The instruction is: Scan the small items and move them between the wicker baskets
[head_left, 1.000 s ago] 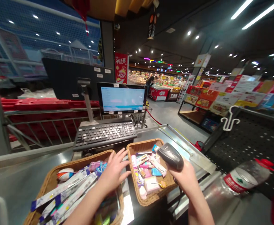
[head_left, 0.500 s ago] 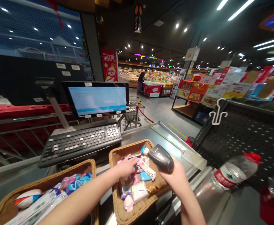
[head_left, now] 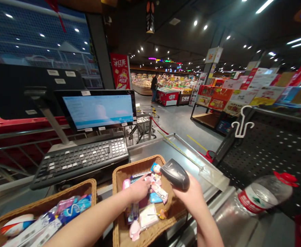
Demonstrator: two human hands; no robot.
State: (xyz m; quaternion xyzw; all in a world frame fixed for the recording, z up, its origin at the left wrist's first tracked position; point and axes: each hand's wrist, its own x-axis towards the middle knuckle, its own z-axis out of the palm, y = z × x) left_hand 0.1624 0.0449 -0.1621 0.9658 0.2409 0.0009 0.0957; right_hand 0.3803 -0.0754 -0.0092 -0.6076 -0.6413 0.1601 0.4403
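My right hand (head_left: 191, 195) is wrapped round the handle of a dark grey barcode scanner (head_left: 175, 173), whose head points left over the right wicker basket (head_left: 137, 167). That basket holds several small packaged items in pink, white and blue. My left hand (head_left: 139, 188) reaches into it with fingers curled on a small packet (head_left: 154, 179) among the items; what exactly it grips is hard to make out. A second wicker basket (head_left: 70, 192) at the lower left holds long packets and a round white item.
A black keyboard (head_left: 81, 161) and a lit screen (head_left: 97, 109) stand behind the baskets on the steel checkout counter (head_left: 163, 149). A plastic bottle with a red cap (head_left: 265, 193) lies at the right. Shop shelves, a trolley and a distant person are beyond.
My left hand left the left basket, crossed into the right basket and closed on an item there. The scanner hand stayed nearly still. The view swung to the right.
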